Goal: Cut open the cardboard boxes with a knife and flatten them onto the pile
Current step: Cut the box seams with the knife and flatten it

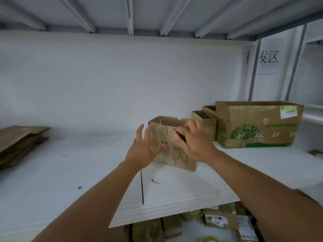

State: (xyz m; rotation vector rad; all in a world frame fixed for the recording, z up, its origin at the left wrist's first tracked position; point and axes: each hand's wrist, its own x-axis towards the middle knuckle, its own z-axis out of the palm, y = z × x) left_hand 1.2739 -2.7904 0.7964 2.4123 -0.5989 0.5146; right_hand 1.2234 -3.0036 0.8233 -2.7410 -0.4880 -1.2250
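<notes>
Standing upright mid-shelf: small open-topped brown cardboard box. Steadying its left side with the left hand, fingers straight. Gripping a thin black knife in the right hand, probably for slitting. Waiting far left: flattened brown cardboard pile.

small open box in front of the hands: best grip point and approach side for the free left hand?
Probably the small box's left wall near the open top rim, coming from the left. The box stands upright on the white shelf with its top open, so fingers can hook over the edge. The left hand is already open beside that side, while the right hand, holding the knife, covers the right front.
</notes>
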